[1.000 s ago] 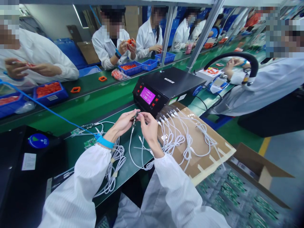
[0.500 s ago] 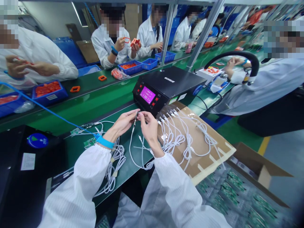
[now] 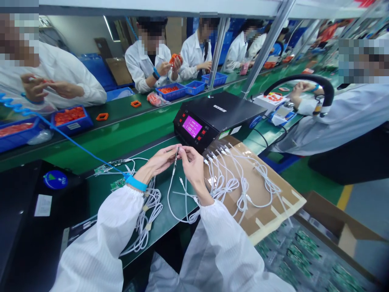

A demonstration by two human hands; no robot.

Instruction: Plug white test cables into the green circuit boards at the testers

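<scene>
Between my two hands is a narrow circuit board (image 3: 175, 161), held up edge-on to me. My left hand (image 3: 161, 160) is closed on it from the left, fingers pointing away. The thumb and fingertips of my right hand (image 3: 192, 162) pinch its upper end. From the board's lower end a white cable (image 3: 169, 198) curves down over the green bench. Around my left wrist is a blue wrist strap (image 3: 136, 183) with a coiled cord. Left of that wrist lie green circuit boards (image 3: 118, 183) and bundled white cables (image 3: 147, 223).
Ahead stands a black instrument box (image 3: 219, 117) with a lit purple screen. White cables are lined up on a cardboard sheet (image 3: 258, 219) to the right. A black case (image 3: 27, 202) sits at left. Bagged boards (image 3: 299, 251) lie lower right. Co-workers handle orange frames across the line.
The whole view has shifted slightly, so things sit lower and further right. My hands keep the same hold on the board. A co-worker opposite has brought both hands together around orange parts.
</scene>
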